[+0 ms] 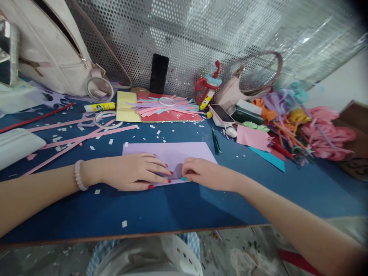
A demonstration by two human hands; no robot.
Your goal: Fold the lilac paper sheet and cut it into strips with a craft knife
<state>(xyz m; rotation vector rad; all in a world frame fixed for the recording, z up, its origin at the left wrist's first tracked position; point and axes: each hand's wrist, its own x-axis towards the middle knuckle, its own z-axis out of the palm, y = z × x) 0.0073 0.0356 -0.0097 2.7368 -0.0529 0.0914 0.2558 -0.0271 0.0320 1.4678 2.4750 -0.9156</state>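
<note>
A sheet of light purple paper lies on the blue table in front of me, with a narrow fold along its near edge. My left hand rests flat on the sheet's left part, fingers stretched toward the right and slightly apart. Close to its fingertips, my right hand has its fingers curled in, with thumb and fingers closed at the folded near edge. What lies under both palms is hidden.
Behind the sheet, pink and blue paper strips lie on red and yellow sheets. A glue stick, tape roll, and long pink strips are left. A pencil, phone and coloured paper pile lie right.
</note>
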